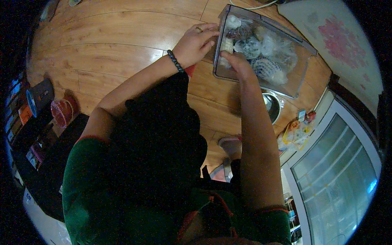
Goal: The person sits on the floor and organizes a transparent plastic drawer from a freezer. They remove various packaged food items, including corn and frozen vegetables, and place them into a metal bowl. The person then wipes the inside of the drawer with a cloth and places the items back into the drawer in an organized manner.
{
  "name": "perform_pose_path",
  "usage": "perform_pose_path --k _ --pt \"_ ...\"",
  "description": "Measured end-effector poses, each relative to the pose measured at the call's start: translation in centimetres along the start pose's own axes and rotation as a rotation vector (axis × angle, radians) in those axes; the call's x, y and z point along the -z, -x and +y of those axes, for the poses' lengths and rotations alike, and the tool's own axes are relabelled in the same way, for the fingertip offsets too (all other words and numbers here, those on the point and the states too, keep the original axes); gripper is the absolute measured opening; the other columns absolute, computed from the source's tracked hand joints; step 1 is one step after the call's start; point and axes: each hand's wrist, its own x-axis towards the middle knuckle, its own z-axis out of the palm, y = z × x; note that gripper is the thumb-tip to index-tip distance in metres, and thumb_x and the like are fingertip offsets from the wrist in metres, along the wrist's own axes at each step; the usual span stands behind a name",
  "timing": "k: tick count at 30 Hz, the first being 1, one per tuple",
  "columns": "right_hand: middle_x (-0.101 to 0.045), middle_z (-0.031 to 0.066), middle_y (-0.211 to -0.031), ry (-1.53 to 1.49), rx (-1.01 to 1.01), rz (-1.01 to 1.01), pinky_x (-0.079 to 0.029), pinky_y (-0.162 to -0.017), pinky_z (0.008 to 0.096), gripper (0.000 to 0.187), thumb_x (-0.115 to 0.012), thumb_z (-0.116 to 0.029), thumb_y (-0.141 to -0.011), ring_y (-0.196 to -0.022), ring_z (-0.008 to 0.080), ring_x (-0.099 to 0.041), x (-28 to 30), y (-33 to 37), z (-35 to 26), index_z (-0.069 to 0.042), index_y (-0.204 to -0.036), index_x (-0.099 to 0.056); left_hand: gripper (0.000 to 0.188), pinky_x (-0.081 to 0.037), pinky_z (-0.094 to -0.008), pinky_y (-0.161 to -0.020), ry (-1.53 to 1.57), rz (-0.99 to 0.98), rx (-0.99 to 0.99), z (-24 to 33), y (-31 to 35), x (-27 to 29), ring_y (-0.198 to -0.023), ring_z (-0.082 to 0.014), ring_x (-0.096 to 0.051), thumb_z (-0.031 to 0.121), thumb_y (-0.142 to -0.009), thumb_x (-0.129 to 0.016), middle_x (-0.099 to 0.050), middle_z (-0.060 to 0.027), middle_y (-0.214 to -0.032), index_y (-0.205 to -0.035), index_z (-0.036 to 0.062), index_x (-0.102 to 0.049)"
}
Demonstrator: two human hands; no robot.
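A clear plastic drawer (pixel 300 83) sits on the wood floor (pixel 118 28), near the foot of the wall (pixel 318 24). Wrapped bundles (pixel 267 69) crowd its left and middle; cloudy plastic blurs together, so what they contain is hard to make out. The left hand (pixel 199 43), fingers loosely spread, meets the drawer's left edge; I can't tell whether it grips. The right hand (pixel 240 65) reaches over the near edge toward the left edge, partly curled, its far fingers hidden, so its hold is unclear too. A metal bowl (pixel 275 107) is partly covered by the drawer and right forearm. Plastic bags (pixel 296 136) lie beside a glass-paned door (pixel 337 163). A red basket (pixel 63 113) stands left, among dim clutter.
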Motion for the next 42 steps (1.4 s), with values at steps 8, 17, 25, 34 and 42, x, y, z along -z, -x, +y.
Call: perform_pose_path --k 8,17,25,34,42 --pt "-0.060 0.0048 -0.082 -0.195 -0.102 0.078 -0.048 -0.053 0.0306 0.038 -0.067 -0.033 -0.072 -0.070 0.0167 -0.058 -1.0 3.6 -4.1 -0.005 -0.098 -0.060 0.030 -0.038 -0.0365 -0.096 0.040 0.080 0.011 -0.1 -0.2 0.4 -0.111 -0.0290 -0.048 0.007 -0.082 -0.054 -0.053 -0.0110 -0.120 -0.111 0.0093 -0.057" --pt "-0.064 0.0115 -0.075 0.236 0.037 0.188 -0.048 -0.057 0.0310 0.047 -0.065 -0.037 -0.068 -0.065 0.0188 -0.061 7.8 14.2 -5.5 0.003 -0.091 -0.063 0.034 -0.041 -0.0383 -0.094 -0.243 -0.124 -0.291 2.7 -5.9 -0.5 -0.115 -0.0304 -0.046 0.008 -0.082 -0.054 -0.046 -0.0119 -0.128 -0.116 0.0098 -0.053" --pt "-0.062 0.0105 -0.078 0.031 0.126 0.319 -0.040 -0.051 0.0253 0.045 -0.057 -0.026 -0.070 -0.061 0.0155 -0.057 16.6 19.9 -3.3 0.005 -0.103 -0.056 0.067 -0.041 -0.0503 -0.092 -0.524 -0.539 -0.301 4.3 -11.2 -7.5 -0.118 -0.0390 -0.040 0.029 -0.067 -0.072 -0.030 -0.0138 -0.138 -0.126 0.0291 -0.041" --pt "-0.062 0.0125 -0.092 -0.199 0.175 0.335 -0.047 -0.068 0.0302 0.050 -0.062 -0.020 -0.066 -0.078 0.0203 -0.059 16.4 18.5 -1.2 0.005 -0.109 -0.055 0.029 -0.048 -0.0444 -0.077 -0.623 -0.625 -0.017 4.1 -5.1 -6.7 -0.090 -0.0339 -0.059 0.016 -0.074 -0.059 -0.058 -0.0148 -0.103 -0.103 0.0115 -0.055" --pt "-0.061 0.0117 -0.101 -0.127 0.237 0.343 -0.045 -0.084 0.0321 0.060 -0.067 -0.011 -0.058 -0.092 0.0229 -0.058 17.2 18.5 -0.5 0.003 -0.115 -0.054 0.045 -0.046 -0.0446 -0.084 -0.435 -0.438 -0.115 5.6 -10.6 -6.9 -0.110 -0.0337 -0.046 0.023 -0.077 -0.060 -0.044 -0.0140 -0.122 -0.118 0.0145 -0.045"
